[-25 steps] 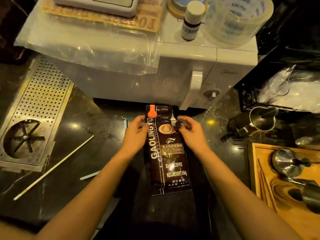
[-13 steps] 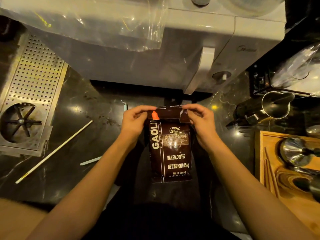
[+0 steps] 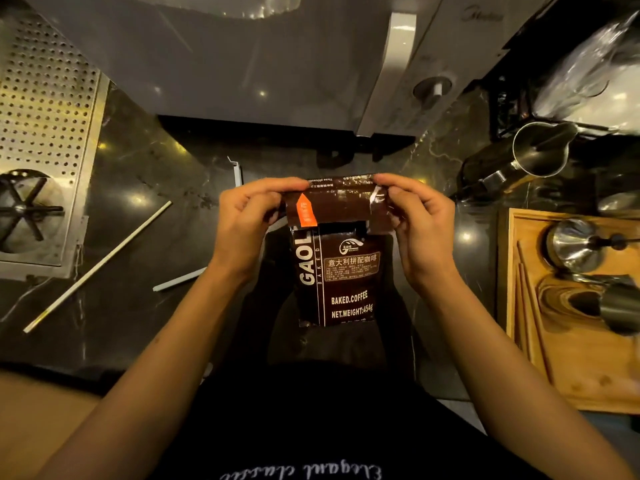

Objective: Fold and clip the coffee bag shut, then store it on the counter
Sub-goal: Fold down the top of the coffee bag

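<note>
A dark brown coffee bag with white lettering hangs in front of me above the black counter. Its top strip is folded down toward me, with an orange tag on the flap's left side. My left hand pinches the fold's left end. My right hand pinches the right end, where a silvery torn corner shows. A thin white clip bar lies on the counter to the left of my left forearm, and another pale piece lies just beyond my left hand.
A white appliance stands right behind the bag. A perforated metal drain tray is at the left, a long white rod beside it. A steel pitcher and a wooden tray with metal tools are at the right.
Both hands lifted the bag off the counter toward me and turned its top down into a fold. The fold is now wider than half a second ago.
</note>
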`<state>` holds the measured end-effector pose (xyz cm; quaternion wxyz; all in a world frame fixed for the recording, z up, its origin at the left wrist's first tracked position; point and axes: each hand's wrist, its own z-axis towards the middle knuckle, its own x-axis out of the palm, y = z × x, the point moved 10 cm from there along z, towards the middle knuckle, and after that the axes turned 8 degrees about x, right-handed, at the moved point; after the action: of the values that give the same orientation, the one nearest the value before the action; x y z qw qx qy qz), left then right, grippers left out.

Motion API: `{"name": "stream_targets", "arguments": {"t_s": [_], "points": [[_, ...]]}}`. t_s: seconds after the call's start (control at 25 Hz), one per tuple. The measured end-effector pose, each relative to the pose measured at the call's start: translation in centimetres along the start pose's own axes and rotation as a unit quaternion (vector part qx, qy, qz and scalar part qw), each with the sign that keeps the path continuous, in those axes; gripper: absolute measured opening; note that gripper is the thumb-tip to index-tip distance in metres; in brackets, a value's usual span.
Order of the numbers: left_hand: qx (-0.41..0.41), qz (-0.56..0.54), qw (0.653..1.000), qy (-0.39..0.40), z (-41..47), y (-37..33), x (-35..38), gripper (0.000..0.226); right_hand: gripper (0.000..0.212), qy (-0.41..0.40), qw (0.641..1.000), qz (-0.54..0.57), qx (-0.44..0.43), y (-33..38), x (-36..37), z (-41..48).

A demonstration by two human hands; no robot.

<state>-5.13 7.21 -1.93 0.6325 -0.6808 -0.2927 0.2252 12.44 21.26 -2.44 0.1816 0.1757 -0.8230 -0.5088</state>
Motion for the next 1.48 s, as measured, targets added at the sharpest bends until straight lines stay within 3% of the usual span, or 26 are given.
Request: {"name": "stream_targets", "arguments": {"t_s": [0.16,0.4,0.56,0.68,0.96,1.2,1.48], "points": [[0.049,0.033,0.998,0.03,-2.0,-1.9,1.0,0.015,0.017,0.0,0.998,-0.041,-0.049,1.5,0.1,-2.9],[0.043,0.049,0.996,0.061,-4.3,-2.1,2.2,0.056,0.045,0.009,0.995,-0.053,-0.086,1.4,0.8,-5.4],[0.043,0.054,0.997,0.047,-5.5,-1.9,3.6,0.038,0.024,0.016,0.994,-0.078,-0.081,0.9,1.9,-5.7],[0.046,0.057,0.997,0.035,-5.3,-1.9,3.8,0.019,0.019,0.023,0.991,-0.105,-0.074,0.6,2.1,-5.9],[0.051,0.059,0.996,-0.032,-5.9,-0.9,3.7,0.017,0.021,-0.046,0.987,-0.126,-0.089,0.3,1.6,-6.2],[0.036,0.046,0.998,-0.037,-5.4,-0.5,4.5,0.01,0.023,-0.111,0.977,-0.15,-0.106,0.6,1.3,-6.8],[0.036,0.029,0.997,-0.067,-5.4,-0.2,4.0,0.01,0.031,-0.111,0.975,-0.161,-0.102,0.5,1.3,-6.7]]}}
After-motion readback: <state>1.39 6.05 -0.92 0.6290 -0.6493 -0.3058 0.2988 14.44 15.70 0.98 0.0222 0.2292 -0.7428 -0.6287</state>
